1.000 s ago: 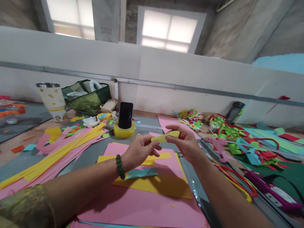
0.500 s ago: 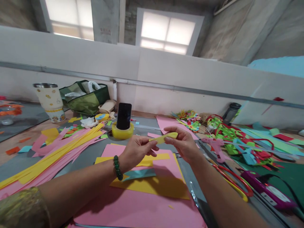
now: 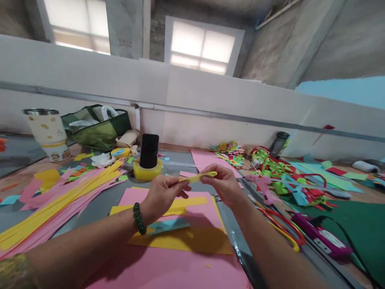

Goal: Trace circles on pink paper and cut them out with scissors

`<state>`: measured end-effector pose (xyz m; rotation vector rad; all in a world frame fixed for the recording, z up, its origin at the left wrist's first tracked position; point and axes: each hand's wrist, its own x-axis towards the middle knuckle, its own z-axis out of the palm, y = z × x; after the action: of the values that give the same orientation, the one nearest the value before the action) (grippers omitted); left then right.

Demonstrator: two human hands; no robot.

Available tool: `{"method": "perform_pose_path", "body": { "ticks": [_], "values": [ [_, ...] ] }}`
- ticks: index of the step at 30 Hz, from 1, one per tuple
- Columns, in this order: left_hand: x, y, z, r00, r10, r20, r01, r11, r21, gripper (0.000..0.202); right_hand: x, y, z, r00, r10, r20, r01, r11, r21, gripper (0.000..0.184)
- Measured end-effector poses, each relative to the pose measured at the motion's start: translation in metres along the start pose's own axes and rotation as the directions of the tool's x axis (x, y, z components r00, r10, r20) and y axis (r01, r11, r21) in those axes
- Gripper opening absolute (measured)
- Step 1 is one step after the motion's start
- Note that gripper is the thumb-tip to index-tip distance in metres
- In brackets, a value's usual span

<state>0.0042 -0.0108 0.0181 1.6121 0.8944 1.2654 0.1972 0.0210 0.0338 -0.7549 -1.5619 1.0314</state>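
A small folded yellow paper strip (image 3: 198, 177) is held in the air between both hands above the table. My left hand (image 3: 164, 193), with a green bead bracelet at the wrist, pinches its left end. My right hand (image 3: 224, 185) pinches the right end with thumb and fingers closed. Below them lie pink paper sheets (image 3: 180, 265) and yellow paper sheets (image 3: 192, 241) with a teal scrap (image 3: 168, 225) on top.
A black phone (image 3: 149, 151) stands in a yellow tape roll (image 3: 147, 171). Long yellow and pink strips (image 3: 57, 200) lie left. A tumbler (image 3: 48, 134) and green bag (image 3: 96, 126) stand behind. Right: red scissors (image 3: 279, 228), a pink glue gun (image 3: 263, 184), a purple device (image 3: 319, 237), and paper cuttings (image 3: 288, 176).
The view has swung a little to the right, so everything sits further left in the picture. Both hands keep pinching the yellow strip, which now looks thinner and edge-on.
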Motion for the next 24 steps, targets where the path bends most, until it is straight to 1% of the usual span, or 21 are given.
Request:
{"method": "perform_pose_path", "body": {
  "ticks": [6,12,19,24],
  "values": [
    [-0.0008,-0.0006,0.0001,1.0,0.004,0.001,-0.004,1.0,0.0,0.027,0.0003,0.0013,-0.0014,1.0,0.015,-0.006,-0.015,1.0,0.01,0.015],
    [0.0007,-0.0011,-0.0008,1.0,-0.007,0.016,0.007,0.999,-0.037,0.029,0.0012,-0.0003,-0.0033,0.998,0.055,-0.01,-0.055,0.998,0.018,0.019],
    [0.0011,0.0009,-0.0005,0.997,-0.053,0.049,0.058,0.992,-0.109,0.029,0.0042,0.0003,-0.0043,0.992,0.105,-0.072,-0.101,0.993,0.054,0.023],
    [0.0013,0.002,0.0005,0.997,-0.054,0.047,0.059,0.991,-0.12,0.028,0.0046,-0.0001,-0.0032,0.985,0.142,-0.1,-0.137,0.989,0.049,0.025]
  ]
}}
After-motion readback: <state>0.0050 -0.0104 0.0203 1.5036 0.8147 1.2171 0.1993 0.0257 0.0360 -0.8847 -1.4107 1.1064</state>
